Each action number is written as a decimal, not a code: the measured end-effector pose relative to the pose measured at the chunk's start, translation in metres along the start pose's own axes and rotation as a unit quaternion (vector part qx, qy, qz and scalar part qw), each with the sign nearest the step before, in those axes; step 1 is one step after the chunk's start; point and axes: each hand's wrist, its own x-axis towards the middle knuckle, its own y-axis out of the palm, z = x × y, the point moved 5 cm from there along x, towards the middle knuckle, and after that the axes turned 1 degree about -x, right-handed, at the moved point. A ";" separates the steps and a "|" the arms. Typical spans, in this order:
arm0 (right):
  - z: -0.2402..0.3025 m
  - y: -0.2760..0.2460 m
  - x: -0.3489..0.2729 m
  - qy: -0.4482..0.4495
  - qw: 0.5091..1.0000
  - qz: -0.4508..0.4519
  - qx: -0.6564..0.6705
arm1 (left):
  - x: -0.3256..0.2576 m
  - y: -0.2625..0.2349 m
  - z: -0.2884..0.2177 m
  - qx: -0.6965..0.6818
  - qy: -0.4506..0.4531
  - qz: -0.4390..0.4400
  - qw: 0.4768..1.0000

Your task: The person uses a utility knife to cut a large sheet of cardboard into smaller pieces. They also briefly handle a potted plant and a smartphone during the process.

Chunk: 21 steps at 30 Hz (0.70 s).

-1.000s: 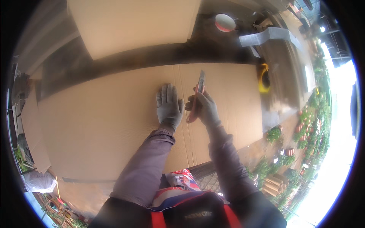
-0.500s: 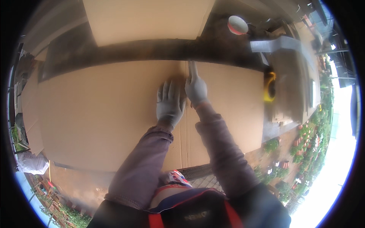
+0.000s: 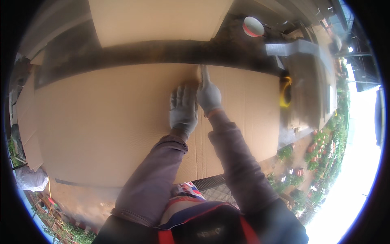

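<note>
A large brown cardboard sheet (image 3: 105, 118) lies flat in front of me. My left hand (image 3: 183, 109), in a grey glove, presses flat on it with fingers spread. Right beside it my gloved right hand (image 3: 209, 96) grips a slim knife-like cutter (image 3: 204, 74), whose tip points at the sheet's far edge. A straight line runs down the cardboard from the tool toward me, between my two forearms.
A second cardboard sheet (image 3: 158, 20) lies beyond a dark gap. A white and red bowl (image 3: 253, 27) sits at the far right, a yellow tape roll (image 3: 285, 92) by the sheet's right edge, and potted plants (image 3: 321, 150) stand to the lower right.
My right hand has moved with the cutter from the middle of the sheet up to its far edge. My left hand stayed flat on the cardboard.
</note>
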 end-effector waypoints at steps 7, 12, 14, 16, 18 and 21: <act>0.006 -0.002 -0.001 -0.004 1.000 0.003 -0.022 | 0.000 -0.009 -0.003 -0.040 0.009 -0.021 0.999; 0.012 -0.005 -0.002 -0.006 0.999 -0.001 -0.039 | 0.001 -0.013 -0.004 -0.043 0.010 -0.018 0.999; 0.012 -0.005 -0.001 0.006 0.999 0.009 -0.046 | 0.001 -0.010 -0.004 -0.042 0.000 0.007 0.999; 0.011 -0.005 0.000 0.015 0.998 0.018 -0.051 | 0.001 -0.011 -0.006 -0.032 0.002 0.009 0.999; 0.013 -0.005 0.003 0.009 0.998 0.025 -0.062 | 0.000 -0.011 -0.006 -0.027 0.001 0.016 1.000; 0.015 -0.003 0.011 0.020 0.996 0.032 -0.082 | 0.000 -0.013 -0.006 -0.020 0.004 0.020 1.000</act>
